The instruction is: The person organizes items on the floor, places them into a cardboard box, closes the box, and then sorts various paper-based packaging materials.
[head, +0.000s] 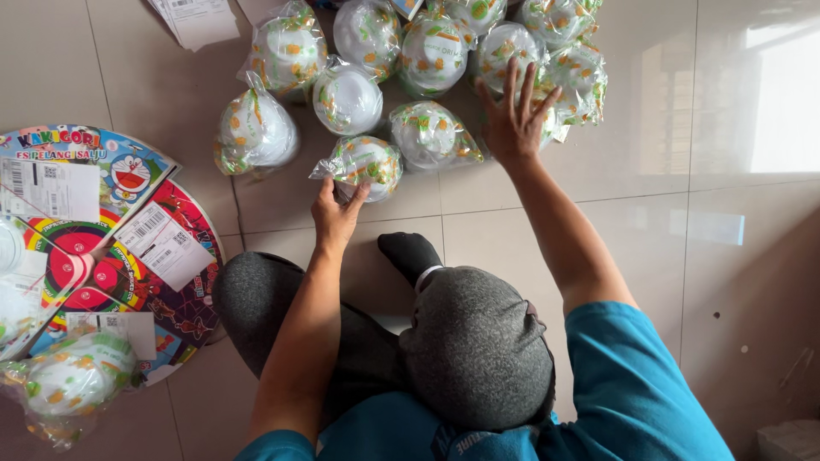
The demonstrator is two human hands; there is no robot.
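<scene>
On the tiled floor [598, 213] just ahead of the person's knees, the left hand [336, 213] pinches the nearest wrapped ball [366, 162] by the loose twist of its clear, orange-and-green printed film, thumb and fingers closed on the plastic so the round, slippery bundle cannot roll. The right hand [515, 119] stretches further out with all 5 fingers spread wide and closed on nothing, palm down over the far cluster of balls [555, 85], just touching or just above it; I cannot tell which. Each ball sits on its rounded base with its film bunched to one side, and they crowd against one another, which seems to steady them. I count about 11 of these packages in the group ahead, some cut off by the top edge, plus 1 more lying apart at the lower left [73, 380]. Beside that one lie colourful round printed cards [128, 256], at least 2 overlapping, bearing several white paper labels. The person sits with grey-trousered legs [478, 350] folded and 1 dark sock showing.
</scene>
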